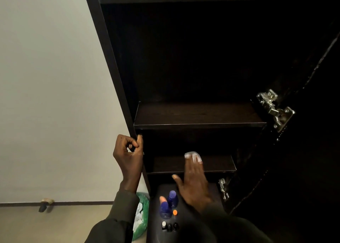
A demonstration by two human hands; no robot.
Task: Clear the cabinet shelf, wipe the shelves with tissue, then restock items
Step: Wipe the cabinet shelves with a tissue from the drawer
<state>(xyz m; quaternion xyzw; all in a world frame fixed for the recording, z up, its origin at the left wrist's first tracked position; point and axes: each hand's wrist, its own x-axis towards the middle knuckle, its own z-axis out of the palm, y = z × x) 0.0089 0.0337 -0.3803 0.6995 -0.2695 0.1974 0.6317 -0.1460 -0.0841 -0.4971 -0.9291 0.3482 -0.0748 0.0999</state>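
A tall dark cabinet stands open with bare shelves: an upper shelf (pixel 198 116) and a lower shelf (pixel 169 164). My left hand (pixel 128 152) grips the cabinet's left side panel (pixel 117 73) just below the upper shelf. My right hand (pixel 195 182) lies flat on the lower shelf, fingers stretched, pressing a white tissue (pixel 192 155) under the fingertips. Below, on a dark stool (pixel 215 191), stand two blue-capped bottles (pixel 169 203), an orange-capped one (pixel 175 212) and several small dark bottles (pixel 170 226).
The open cabinet door (pixel 303 150) hangs at the right with metal hinges (pixel 274 108). A green bag (pixel 142 217) sits on the floor left of the stool. A white wall (pixel 51 95) and a doorstop (pixel 45 204) lie to the left.
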